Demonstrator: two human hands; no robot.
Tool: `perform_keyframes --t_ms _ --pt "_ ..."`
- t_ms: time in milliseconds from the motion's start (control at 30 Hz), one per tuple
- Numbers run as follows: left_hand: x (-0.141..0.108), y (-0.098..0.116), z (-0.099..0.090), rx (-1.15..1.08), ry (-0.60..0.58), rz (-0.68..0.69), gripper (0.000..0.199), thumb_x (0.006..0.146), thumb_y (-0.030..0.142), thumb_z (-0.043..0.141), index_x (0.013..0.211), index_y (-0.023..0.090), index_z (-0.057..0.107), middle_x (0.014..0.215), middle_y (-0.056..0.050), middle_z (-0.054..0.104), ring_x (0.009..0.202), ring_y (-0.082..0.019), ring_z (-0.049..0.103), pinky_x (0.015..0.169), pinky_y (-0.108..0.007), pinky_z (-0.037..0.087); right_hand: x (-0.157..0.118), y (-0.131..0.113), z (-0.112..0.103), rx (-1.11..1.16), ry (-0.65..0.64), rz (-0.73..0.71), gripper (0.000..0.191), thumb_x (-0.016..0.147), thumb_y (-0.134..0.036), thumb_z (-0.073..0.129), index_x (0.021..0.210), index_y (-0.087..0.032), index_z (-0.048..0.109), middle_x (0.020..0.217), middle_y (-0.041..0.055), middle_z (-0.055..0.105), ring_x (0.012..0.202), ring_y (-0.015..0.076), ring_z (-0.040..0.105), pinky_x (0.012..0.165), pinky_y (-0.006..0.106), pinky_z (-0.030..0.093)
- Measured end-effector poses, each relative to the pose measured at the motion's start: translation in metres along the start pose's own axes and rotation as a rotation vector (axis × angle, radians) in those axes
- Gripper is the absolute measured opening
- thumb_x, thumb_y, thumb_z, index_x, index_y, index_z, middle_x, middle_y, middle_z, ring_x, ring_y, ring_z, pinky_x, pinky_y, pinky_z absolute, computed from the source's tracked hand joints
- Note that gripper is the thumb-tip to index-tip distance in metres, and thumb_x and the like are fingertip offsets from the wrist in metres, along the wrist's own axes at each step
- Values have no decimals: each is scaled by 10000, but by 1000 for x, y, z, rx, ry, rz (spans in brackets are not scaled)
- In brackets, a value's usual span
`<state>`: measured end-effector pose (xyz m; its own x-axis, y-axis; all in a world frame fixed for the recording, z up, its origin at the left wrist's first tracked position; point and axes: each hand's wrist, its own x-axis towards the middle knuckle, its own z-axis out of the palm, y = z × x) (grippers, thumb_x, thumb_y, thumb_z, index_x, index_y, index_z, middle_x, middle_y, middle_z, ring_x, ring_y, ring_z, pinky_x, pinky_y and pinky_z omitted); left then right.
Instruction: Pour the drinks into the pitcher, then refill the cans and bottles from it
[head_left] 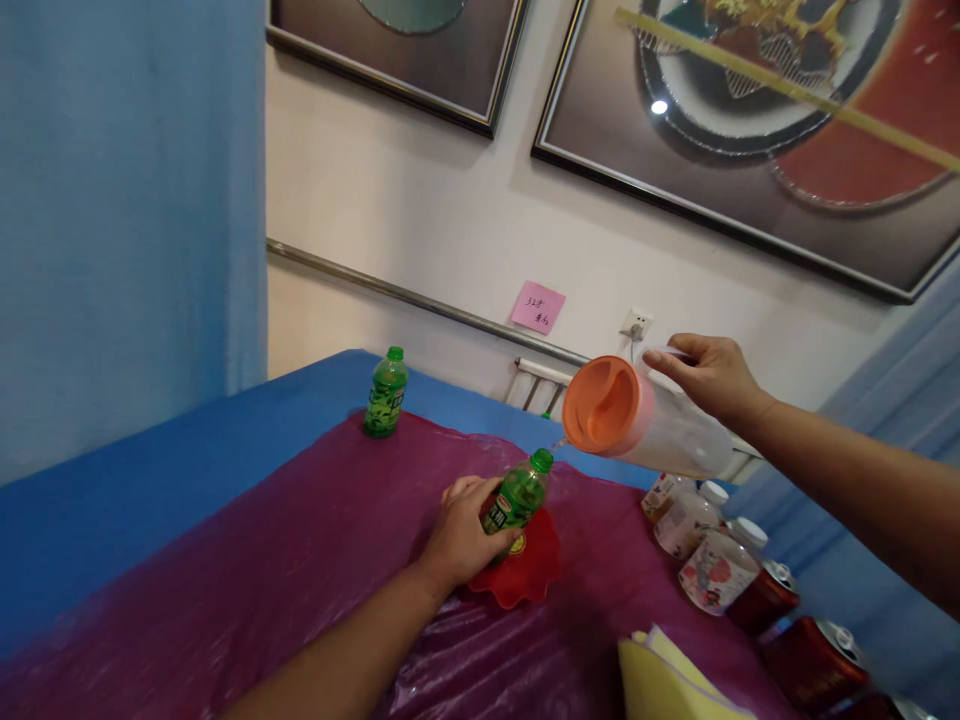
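My left hand (466, 530) is wrapped round a green bottle (517, 495) with a green cap, tilted slightly right over a red scalloped mat (536, 570). My right hand (709, 375) grips the handle of a clear pitcher (675, 430) with an orange lid (602, 405). The pitcher is tipped on its side, its lid facing left, just above and to the right of the bottle's cap. A little liquid shows at the lid's lower left edge, near the cap. Where it lands is too small to tell.
Another green bottle (385, 395) stands at the back left of the purple cover (300, 540). Clear bottles (716, 572) and dark red cans (814, 660) line the right side. A folded yellow cloth (667, 680) lies at the front right. Blue curtains hang on both sides.
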<state>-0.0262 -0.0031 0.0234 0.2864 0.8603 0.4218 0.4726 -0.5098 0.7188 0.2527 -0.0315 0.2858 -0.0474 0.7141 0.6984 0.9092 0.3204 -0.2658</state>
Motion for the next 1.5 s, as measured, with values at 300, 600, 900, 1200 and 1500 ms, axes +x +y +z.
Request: perform_keyframes --t_ms 300,600,900,1200,1500 --pt "-1 0 -1 -7 12 10 651 642 277 887 1261 261 687 1210 -71 703 1200 -311 585 1079 -470 420 0 1 0 17 -4 20 704 709 -868 606 510 -261 310 539 -54 239 521 112 239 489 288 202" --pt "0 2 -1 0 0 -12 659 647 274 890 1272 232 685 1228 -93 693 1215 -314 578 1090 -467 410 0 0 0 16 1 25 696 706 -862 611 507 -261 323 533 -54 245 517 112 243 493 294 199" --pt "-1 2 -1 -2 -5 -8 654 649 279 891 1268 233 684 1230 -87 692 1216 -308 574 1089 -458 408 1 -3 0 5 -3 27 693 714 -844 622 504 -256 324 535 -54 244 516 108 244 484 289 204" --pt "-1 3 -2 -12 -1 -15 655 639 279 893 1260 232 687 1219 -91 698 1205 -310 579 1080 -459 407 1 -2 1 0 -11 16 682 731 -826 625 512 -255 324 538 -53 246 518 111 249 480 284 211" --pt "-2 2 -2 0 -6 -14 642 649 297 885 1256 243 686 1227 -85 696 1211 -306 577 1076 -449 411 0 -6 3 7 -25 10 680 736 -820 631 516 -251 331 541 -53 253 519 109 255 479 282 218"
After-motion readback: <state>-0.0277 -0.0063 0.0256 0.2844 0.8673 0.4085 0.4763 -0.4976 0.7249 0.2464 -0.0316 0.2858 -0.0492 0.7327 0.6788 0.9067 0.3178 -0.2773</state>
